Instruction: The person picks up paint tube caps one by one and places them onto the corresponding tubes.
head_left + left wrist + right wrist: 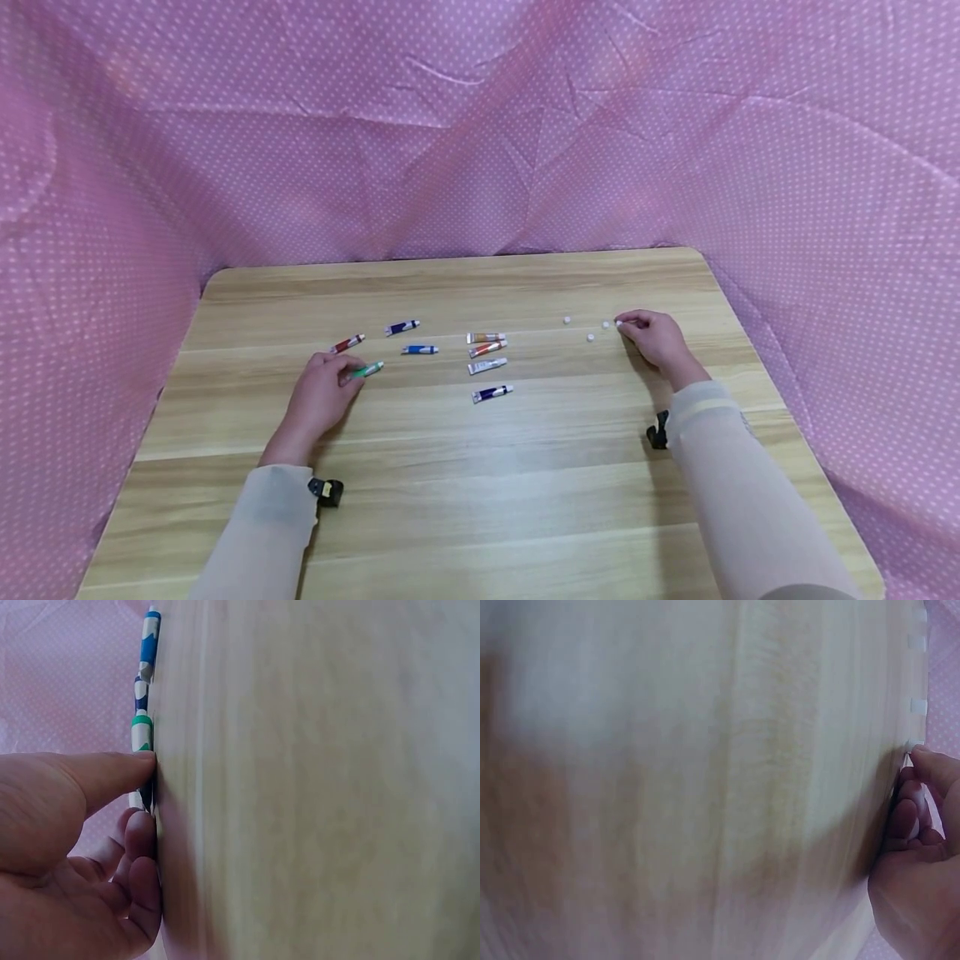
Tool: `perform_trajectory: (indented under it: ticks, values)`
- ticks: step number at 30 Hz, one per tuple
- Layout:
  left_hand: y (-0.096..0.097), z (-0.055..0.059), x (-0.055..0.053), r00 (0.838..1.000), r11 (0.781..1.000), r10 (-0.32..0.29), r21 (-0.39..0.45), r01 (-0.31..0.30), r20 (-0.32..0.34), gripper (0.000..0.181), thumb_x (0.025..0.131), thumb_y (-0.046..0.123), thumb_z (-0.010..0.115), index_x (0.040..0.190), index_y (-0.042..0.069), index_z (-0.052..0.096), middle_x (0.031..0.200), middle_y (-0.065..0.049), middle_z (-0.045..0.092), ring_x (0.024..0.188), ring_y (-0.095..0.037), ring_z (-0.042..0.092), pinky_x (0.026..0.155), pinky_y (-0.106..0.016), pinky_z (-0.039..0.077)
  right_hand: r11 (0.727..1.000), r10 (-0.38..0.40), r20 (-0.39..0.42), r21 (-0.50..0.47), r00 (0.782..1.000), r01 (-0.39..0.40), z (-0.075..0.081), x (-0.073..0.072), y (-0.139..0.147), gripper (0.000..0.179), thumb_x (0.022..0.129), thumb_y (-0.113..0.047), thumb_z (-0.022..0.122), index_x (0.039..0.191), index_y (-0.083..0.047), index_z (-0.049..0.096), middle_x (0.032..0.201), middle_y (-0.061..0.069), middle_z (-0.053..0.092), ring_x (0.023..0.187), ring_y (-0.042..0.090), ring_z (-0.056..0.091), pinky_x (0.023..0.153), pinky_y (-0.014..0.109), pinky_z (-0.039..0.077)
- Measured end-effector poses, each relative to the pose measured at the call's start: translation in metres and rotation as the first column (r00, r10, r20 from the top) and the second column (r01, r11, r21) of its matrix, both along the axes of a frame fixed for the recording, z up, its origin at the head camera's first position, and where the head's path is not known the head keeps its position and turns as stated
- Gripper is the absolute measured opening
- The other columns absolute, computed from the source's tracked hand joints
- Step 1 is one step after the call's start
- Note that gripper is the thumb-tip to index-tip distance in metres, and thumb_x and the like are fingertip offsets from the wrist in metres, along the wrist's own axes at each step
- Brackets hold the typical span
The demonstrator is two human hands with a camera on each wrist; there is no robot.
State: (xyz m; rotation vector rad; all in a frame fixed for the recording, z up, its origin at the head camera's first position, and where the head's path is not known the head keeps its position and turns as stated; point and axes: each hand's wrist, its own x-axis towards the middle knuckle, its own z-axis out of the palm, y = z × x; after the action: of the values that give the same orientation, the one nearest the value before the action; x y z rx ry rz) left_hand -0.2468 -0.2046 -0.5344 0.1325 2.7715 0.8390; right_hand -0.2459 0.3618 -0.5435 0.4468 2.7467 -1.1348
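My left hand (321,392) pinches a small green paint tube (370,369) at the left of the table. In the left wrist view the thumb (112,774) lies across that tube, its green-banded end sticking out past the thumb. At the right, my right hand (660,343) pinches a small white cap (618,323) between thumb and fingertips, low at the tabletop. Three more white caps (590,337) lie just left of those fingers. Close by my left hand are a red paint tube (349,342), a dark blue tube (402,327) and a blue tube (421,350).
Mid-table, a column of tubes runs toward me: ochre (486,338), orange-red (487,349), silvery white (487,366) and dark purple (492,393). Pink dotted cloth (480,183) hangs behind and beside the wooden table (465,500). Each wrist wears a small black camera (327,492).
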Motion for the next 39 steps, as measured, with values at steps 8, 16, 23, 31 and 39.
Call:
perform_trajectory:
  ticks: [8, 16, 23, 31, 39]
  values:
    - [0.002, 0.001, -0.002, 1.0, 1.0, -0.015, -0.008, 0.015, 0.026, 0.028, 0.11, 0.02, 0.064, 0.134, 0.007, 0.068, 0.131, -0.022, 0.058, 0.11, -0.035, 0.059, 0.1, -0.054, 0.054, 1.0, -0.007, 0.012, -0.014, 1.0, 0.007, 0.001, 0.001, -0.001, 0.034, 0.114, -0.028, 0.058, 0.136, -0.007, 0.071, 0.137, 0.022, 0.068, 0.125, 0.033, 0.059, 0.11, 0.046, 0.046]
    - [0.0, 0.002, 0.004, 0.999, 1.0, -0.015, 0.024, 0.014, 0.035, 0.029, 0.111, 0.019, 0.063, 0.137, 0.006, 0.063, 0.13, -0.022, 0.062, 0.113, -0.035, 0.062, 0.099, -0.054, 0.055, 1.0, -0.002, 0.023, -0.017, 1.0, 0.002, 0.003, 0.002, -0.002, 0.037, 0.115, -0.029, 0.054, 0.138, -0.004, 0.068, 0.144, 0.025, 0.064, 0.135, 0.038, 0.056, 0.118, 0.053, 0.044]
    - [0.004, 0.007, 0.014, 0.998, 0.997, 0.021, 0.072, -0.025, 0.055, 0.026, 0.112, 0.019, 0.062, 0.136, 0.011, 0.062, 0.123, -0.015, 0.069, 0.107, -0.03, 0.063, 0.094, -0.048, 0.055, 0.996, -0.019, 0.035, -0.081, 0.999, 0.022, 0.005, 0.005, 0.001, 0.04, 0.116, -0.031, 0.052, 0.143, -0.004, 0.064, 0.149, 0.025, 0.06, 0.139, 0.039, 0.054, 0.117, 0.053, 0.046]
    - [0.011, 0.016, 0.024, 0.996, 0.993, 0.055, 0.102, -0.061, 0.069, 0.026, 0.111, 0.022, 0.065, 0.135, 0.015, 0.064, 0.118, -0.011, 0.069, 0.101, -0.026, 0.061, 0.088, -0.037, 0.053, 0.98, -0.051, 0.019, -0.193, 0.999, 0.053, 0.008, 0.012, 0.012, 0.042, 0.115, -0.032, 0.054, 0.141, -0.001, 0.064, 0.121, 0.008, 0.07, 0.101, 0.01, 0.061, 0.083, 0.017, 0.052]
    - [0.008, 0.025, 0.03, 0.992, 0.989, 0.079, 0.117, -0.09, 0.095, 0.032, 0.111, 0.026, 0.065, 0.141, 0.017, 0.061, 0.124, -0.009, 0.069, 0.104, -0.025, 0.062, 0.09, -0.036, 0.054, 0.893, -0.189, -0.058, -0.425, 0.98, 0.147, 0.008, 0.02, 0.006, 0.045, 0.112, -0.023, 0.061, 0.141, 0.012, 0.058, 0.089, -0.018, 0.077, 0.082, -0.002, 0.071, 0.076, 0.018, 0.06]
